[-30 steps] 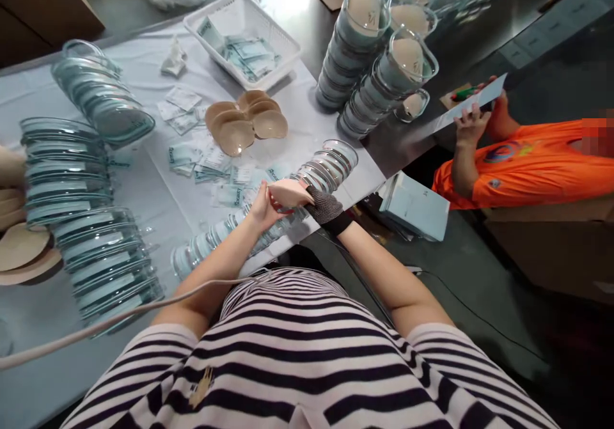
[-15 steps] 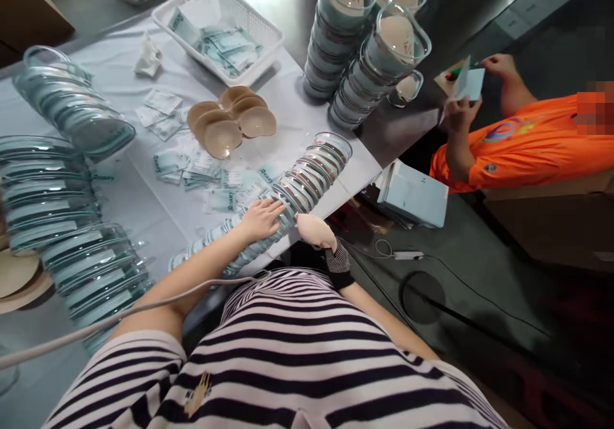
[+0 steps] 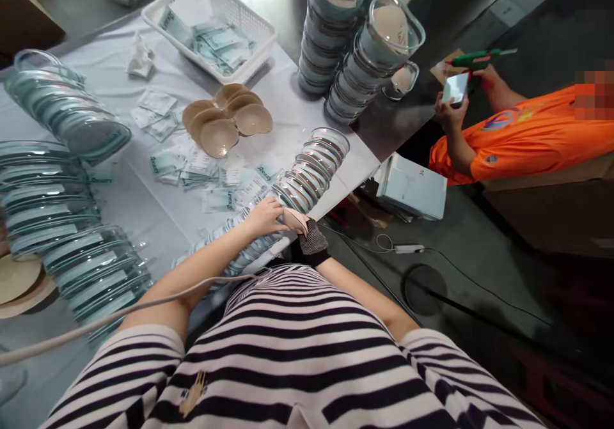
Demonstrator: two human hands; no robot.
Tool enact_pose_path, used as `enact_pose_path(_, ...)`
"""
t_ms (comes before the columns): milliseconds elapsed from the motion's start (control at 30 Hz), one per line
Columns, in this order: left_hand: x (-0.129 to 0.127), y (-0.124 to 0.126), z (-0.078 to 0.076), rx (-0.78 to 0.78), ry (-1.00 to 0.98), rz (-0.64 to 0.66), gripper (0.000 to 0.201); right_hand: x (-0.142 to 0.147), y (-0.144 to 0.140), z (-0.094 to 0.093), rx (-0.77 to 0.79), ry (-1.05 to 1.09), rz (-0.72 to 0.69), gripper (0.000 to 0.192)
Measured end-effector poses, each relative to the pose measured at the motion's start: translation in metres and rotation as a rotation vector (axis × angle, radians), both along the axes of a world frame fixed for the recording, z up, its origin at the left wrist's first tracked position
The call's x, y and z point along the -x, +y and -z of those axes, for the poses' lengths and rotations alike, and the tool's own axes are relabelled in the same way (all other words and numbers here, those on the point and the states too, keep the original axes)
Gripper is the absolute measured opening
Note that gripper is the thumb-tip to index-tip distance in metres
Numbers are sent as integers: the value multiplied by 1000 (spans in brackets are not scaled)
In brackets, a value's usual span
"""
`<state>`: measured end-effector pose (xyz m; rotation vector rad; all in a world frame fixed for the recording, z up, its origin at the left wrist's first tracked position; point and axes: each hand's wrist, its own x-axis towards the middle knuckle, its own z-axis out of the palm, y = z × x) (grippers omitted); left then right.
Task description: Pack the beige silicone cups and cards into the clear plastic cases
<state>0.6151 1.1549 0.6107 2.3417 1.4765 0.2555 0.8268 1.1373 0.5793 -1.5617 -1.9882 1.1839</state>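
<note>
Currently I see the pale pink cup [image 3: 296, 219] between the 2 hands, by the near edge of the table [image 3: 139, 202] and just beside the row of clear containers [image 3: 313, 170]. The left hand [image 3: 265, 217] pinches its left end; the gloved right hand [image 3: 313, 237] seems to grip the other, though I can barely make out its fingers. Beyond the row lie scattered packets [image 3: 196, 170], tan cups [image 3: 219, 138] and a white basket [image 3: 258, 58].

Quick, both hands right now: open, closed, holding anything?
Left hand: bare, at one end of the pale molded cup; whether its grip is closed cannot be told.
Right hand: gloved, holding the cup's other end.
</note>
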Motion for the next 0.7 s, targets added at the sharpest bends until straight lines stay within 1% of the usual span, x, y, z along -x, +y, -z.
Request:
enact_pose_path(67,-2,-1,0,-11,8,-42,41,-1,4,-2,-52,-80,-74,42)
enact_pose_path(100,-3,-1,-1,-12,17,-57,40,-5,5,-4,-73,-136,-102,40)
enact_pose_path(200,-7,-1,-1,19,43,-63,37,-17,5,-13,-84,-286,-109,27)
enact_pose_path(233,-7,-1,-1,35,41,-53,35,-18,5,-15,-74,-324,-102,27)
enact_pose_path(333,-7,-1,-1,58,-31,8,29,-6,11,-15,-47,-401,-121,25)
enact_pose_path(433,-5,-3,1,23,-104,61,29,13,21,-7,-7,-410,-197,26)
enact_pose_path(567,-3,-5,4,-27,-67,41,34,23,30,-1,52,-400,-317,28)
enact_pose_path(700,-6,-4,7,-7,-54,56,33,28,42,-1,95,-415,-357,23)
